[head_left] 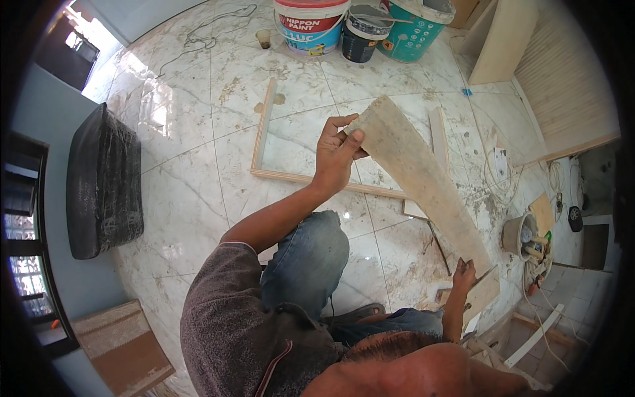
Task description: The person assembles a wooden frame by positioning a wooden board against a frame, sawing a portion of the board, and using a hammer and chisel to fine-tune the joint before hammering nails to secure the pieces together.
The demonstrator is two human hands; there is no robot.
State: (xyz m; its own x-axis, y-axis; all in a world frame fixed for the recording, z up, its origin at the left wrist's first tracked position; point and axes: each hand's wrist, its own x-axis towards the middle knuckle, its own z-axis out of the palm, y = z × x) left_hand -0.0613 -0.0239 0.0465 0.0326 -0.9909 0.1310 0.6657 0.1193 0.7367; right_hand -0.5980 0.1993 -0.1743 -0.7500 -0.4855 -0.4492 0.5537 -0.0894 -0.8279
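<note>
A long, flat, beige board (423,175) with stains slants across the middle, from upper left to lower right. My left hand (340,152) is closed on its far left corner, thumb on the upper face. At the near right end, my right hand (465,272) has its fingers closed at the board's edge. Beneath lies a wooden frame (317,183) of narrow strips on the tiled floor, partly covered by the board. Close to my right hand is a shorter wooden piece (486,291). A thin dark rod (438,246) lies beside the board.
Paint buckets (311,30), a dark pail (364,36) and a teal bucket (413,33) stand at the back, near a small cup (263,40). A wrapped black object (106,182) is at left. At right stand a tool bucket (519,235) and a wooden panel (569,73).
</note>
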